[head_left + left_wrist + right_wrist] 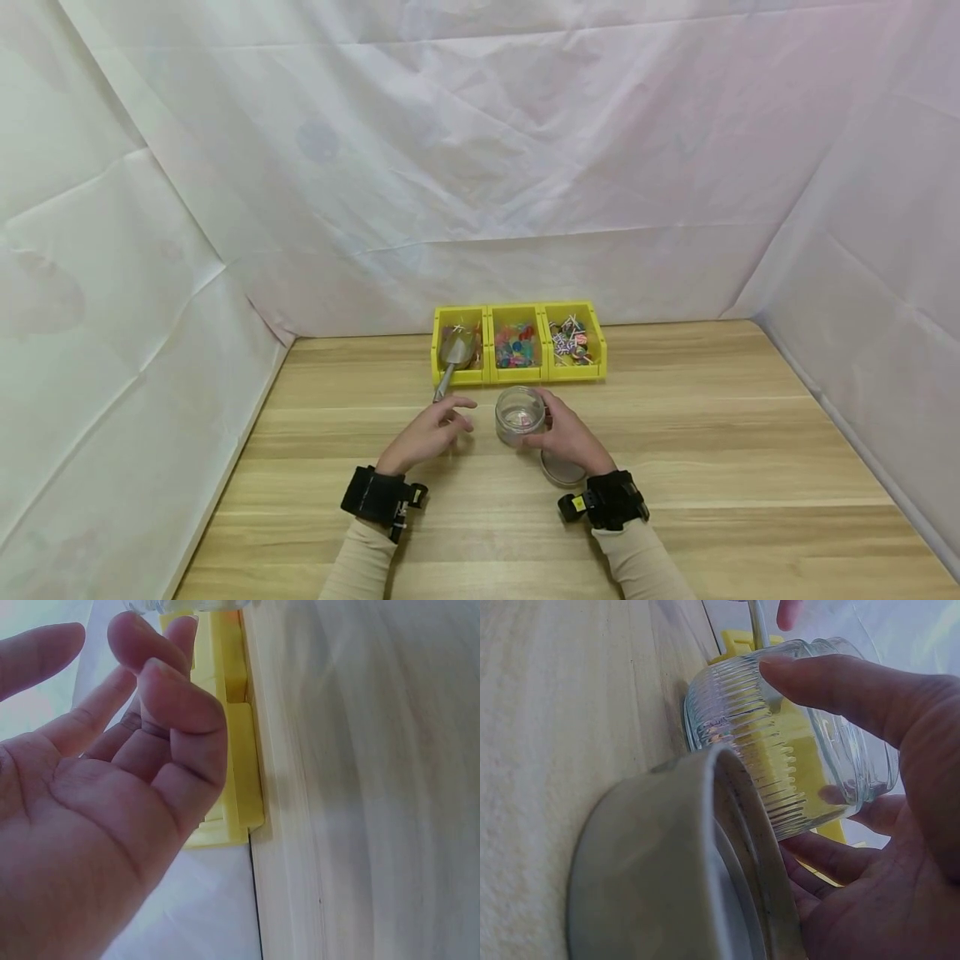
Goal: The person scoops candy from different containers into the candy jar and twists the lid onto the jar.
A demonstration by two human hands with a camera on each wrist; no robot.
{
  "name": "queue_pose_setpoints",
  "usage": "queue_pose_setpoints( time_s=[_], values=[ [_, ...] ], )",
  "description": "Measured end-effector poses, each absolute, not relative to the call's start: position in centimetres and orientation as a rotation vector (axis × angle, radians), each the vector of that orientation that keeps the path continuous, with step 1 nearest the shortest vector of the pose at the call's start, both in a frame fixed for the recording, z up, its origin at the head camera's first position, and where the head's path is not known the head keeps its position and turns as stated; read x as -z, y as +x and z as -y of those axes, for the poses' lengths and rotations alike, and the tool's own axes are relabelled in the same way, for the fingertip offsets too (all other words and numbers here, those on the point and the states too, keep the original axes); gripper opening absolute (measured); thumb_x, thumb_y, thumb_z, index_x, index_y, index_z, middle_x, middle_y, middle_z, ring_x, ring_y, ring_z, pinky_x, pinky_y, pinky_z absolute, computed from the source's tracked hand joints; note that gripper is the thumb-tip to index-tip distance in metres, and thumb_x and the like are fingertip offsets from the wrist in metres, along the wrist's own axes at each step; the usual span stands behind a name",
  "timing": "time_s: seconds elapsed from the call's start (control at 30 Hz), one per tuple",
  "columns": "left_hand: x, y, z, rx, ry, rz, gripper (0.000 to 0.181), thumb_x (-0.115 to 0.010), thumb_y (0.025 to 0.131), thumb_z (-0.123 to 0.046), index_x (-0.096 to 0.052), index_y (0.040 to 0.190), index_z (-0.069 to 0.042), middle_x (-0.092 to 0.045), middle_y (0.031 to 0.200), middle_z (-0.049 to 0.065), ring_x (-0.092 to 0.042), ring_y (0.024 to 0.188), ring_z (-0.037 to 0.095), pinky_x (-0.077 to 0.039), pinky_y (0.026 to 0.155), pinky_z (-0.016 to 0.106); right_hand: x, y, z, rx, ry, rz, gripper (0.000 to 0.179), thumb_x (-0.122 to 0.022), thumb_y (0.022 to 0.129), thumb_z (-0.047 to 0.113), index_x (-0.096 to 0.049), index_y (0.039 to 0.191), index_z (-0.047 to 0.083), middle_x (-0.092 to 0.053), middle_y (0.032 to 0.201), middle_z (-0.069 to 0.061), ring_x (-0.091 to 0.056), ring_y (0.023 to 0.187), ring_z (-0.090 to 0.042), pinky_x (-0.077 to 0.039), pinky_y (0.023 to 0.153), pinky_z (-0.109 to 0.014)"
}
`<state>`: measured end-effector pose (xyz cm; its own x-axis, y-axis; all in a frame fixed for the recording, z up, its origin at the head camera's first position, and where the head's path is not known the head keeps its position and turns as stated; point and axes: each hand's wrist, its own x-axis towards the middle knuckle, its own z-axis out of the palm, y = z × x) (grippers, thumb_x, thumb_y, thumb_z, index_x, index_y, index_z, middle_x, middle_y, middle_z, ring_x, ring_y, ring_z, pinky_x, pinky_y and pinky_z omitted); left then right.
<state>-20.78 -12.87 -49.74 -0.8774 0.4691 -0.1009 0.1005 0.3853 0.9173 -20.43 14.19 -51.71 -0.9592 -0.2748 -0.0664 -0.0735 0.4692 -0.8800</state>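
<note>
My right hand (572,435) holds a ribbed clear glass jar (517,427) upright on the table, thumb on one side and fingers round the other. Something small and pinkish shows through its bottom. In the right wrist view the thumb lies against the jar's ribbed wall (742,712). Beside that hand a round metal-coloured lid (561,473) lies on the table. Left of the jar, my left hand (427,435) hovers with loosely bent fingers and nothing in them. Just beyond it is the handle of a metal scoop (456,350), whose bowl lies in the left yellow bin.
Three joined yellow bins (491,382) stand at the back of the wooden table (720,467). The middle bin has colourful wrapped pieces (517,346), the right one lollipops (572,340). White cloth walls (480,167) close off the back and sides.
</note>
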Motion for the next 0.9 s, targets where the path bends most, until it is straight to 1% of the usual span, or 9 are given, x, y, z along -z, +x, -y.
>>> queue_pose_setpoints(
  time_s=[0.27,0.43,0.57,0.7,0.8,0.9],
  values=[
    [49.6,-20.6,12.4,-1.478,0.514,-2.322,0.037,-0.051,0.103,-0.017,-0.053,0.138,-0.007,-0.069,0.109,0.020,-0.063,0.082,0.038,-0.048,0.062,0.030,51.7,-20.5,-14.2,1.481,-0.300,-2.519,0.085,-0.083,0.078,0.006,-0.038,0.150,0.010,-0.052,0.139,-0.015,-0.053,0.127,-0.034,-0.047,0.103,-0.051],
    [49.4,-20.4,11.9,-1.467,0.554,-2.328,0.036,-0.050,0.104,-0.014,-0.053,0.138,-0.004,-0.068,0.110,0.021,-0.064,0.084,0.039,-0.050,0.064,0.031,51.7,-20.4,-14.2,1.483,-0.304,-2.515,0.085,-0.083,0.079,0.005,-0.037,0.150,0.009,-0.051,0.140,-0.016,-0.053,0.127,-0.034,-0.046,0.103,-0.051],
    [49.3,-20.3,11.6,-1.469,0.587,-2.351,0.035,-0.051,0.104,-0.016,-0.055,0.136,-0.003,-0.068,0.109,0.018,-0.064,0.088,0.037,-0.050,0.069,0.033,51.8,-20.5,-14.2,1.492,-0.319,-2.516,0.085,-0.083,0.078,0.005,-0.037,0.150,0.008,-0.051,0.140,-0.017,-0.053,0.126,-0.035,-0.046,0.103,-0.051],
    [49.2,-20.1,11.3,-1.466,0.624,-2.393,0.035,-0.054,0.103,-0.019,-0.056,0.135,-0.003,-0.067,0.111,0.014,-0.063,0.096,0.033,-0.050,0.076,0.035,51.8,-20.5,-14.3,1.485,-0.324,-2.521,0.086,-0.083,0.078,0.005,-0.037,0.150,0.008,-0.052,0.139,-0.018,-0.054,0.125,-0.035,-0.048,0.101,-0.052],
    [49.2,-20.1,11.1,-1.466,0.645,-2.410,0.036,-0.055,0.103,-0.018,-0.056,0.135,-0.002,-0.066,0.114,0.017,-0.062,0.099,0.029,-0.051,0.081,0.037,51.7,-20.5,-14.2,1.483,-0.319,-2.519,0.086,-0.083,0.078,0.005,-0.037,0.150,0.007,-0.052,0.139,-0.018,-0.055,0.124,-0.034,-0.048,0.100,-0.051],
    [49.3,-20.1,10.9,-1.477,0.656,-2.421,0.035,-0.055,0.102,-0.016,-0.057,0.134,-0.003,-0.065,0.116,0.019,-0.062,0.100,0.024,-0.052,0.084,0.038,51.4,-20.4,-14.2,1.490,-0.317,-2.511,0.086,-0.083,0.078,0.004,-0.037,0.150,0.007,-0.052,0.139,-0.018,-0.055,0.123,-0.034,-0.048,0.101,-0.051]
  ],
)
